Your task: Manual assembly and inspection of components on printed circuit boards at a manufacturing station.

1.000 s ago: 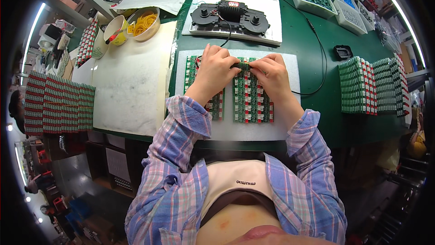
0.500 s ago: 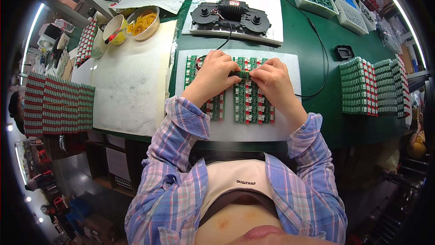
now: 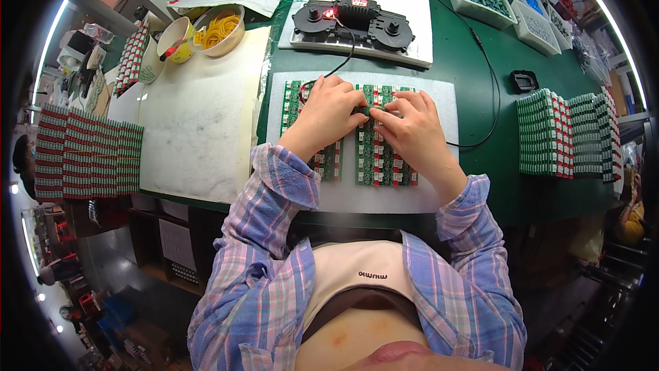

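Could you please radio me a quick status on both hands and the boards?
Left hand and right hand close together over green circuit boards, exact grip unclear. Boards lying on white sheet. Black cable runs down toward left hand.

Two bare hands, fingertips almost meeting
The left hand (image 3: 324, 111) arches with its fingers (image 3: 343, 96) bent and its thumb (image 3: 354, 121) pointing right; the right hand (image 3: 417, 125) slants in opposite, fingers parted, index finger (image 3: 385, 118) stretched toward the left fingertips. The left forearm (image 3: 271, 182) and right forearm (image 3: 468, 212), sleeved in plaid, angle inward, leaving the left wrist (image 3: 299, 143) and right wrist (image 3: 445, 172) uncovered.
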Available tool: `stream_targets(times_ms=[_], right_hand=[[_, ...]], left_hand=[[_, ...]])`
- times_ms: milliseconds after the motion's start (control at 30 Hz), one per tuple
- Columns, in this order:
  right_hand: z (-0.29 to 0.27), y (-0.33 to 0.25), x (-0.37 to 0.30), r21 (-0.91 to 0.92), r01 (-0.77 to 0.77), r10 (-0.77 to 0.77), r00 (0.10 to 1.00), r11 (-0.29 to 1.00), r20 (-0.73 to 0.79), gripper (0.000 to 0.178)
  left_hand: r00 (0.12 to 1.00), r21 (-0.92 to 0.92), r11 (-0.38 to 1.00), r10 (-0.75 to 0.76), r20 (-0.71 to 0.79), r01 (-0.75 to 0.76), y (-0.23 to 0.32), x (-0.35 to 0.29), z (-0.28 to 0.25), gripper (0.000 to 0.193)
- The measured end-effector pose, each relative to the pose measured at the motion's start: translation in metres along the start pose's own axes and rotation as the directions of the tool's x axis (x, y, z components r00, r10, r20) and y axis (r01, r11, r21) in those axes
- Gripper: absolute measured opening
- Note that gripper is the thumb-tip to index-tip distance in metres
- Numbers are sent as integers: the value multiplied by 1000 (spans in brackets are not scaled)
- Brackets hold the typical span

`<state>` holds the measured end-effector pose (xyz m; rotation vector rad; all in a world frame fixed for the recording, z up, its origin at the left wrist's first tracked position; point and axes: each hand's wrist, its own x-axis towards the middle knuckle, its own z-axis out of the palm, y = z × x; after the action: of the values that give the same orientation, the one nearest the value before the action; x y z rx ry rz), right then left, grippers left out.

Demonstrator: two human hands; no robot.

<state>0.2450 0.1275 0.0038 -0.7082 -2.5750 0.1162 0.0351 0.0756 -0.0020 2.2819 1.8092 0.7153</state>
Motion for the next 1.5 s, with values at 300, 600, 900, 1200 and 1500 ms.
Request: stream_targets(times_ms=[300, 600, 900, 1200, 1500], right_hand=[[11, 9, -3, 175, -64, 81, 992, 982, -95, 18], [6, 6, -3, 108, -74, 79, 996, 991, -46, 16], [0, 4, -7, 86, -82, 80, 997, 993, 22, 26], [25, 2, -28, 90, -76, 87, 989, 993, -121, 33], [22, 0, -20, -7, -71, 69, 980, 997, -187, 27]], left_hand=[[1000, 4, 1000, -19, 21, 19, 3, 0, -1, 17], [995, -26, 999, -39, 89, 42, 0, 0, -3, 19], [1000, 153, 988, -2, -8, 3, 8, -5, 6, 19], [975, 40, 999, 7, -224, 2, 9, -15, 18, 21], [963, -8, 1000, -16, -270, 14, 4, -15, 27, 20]])
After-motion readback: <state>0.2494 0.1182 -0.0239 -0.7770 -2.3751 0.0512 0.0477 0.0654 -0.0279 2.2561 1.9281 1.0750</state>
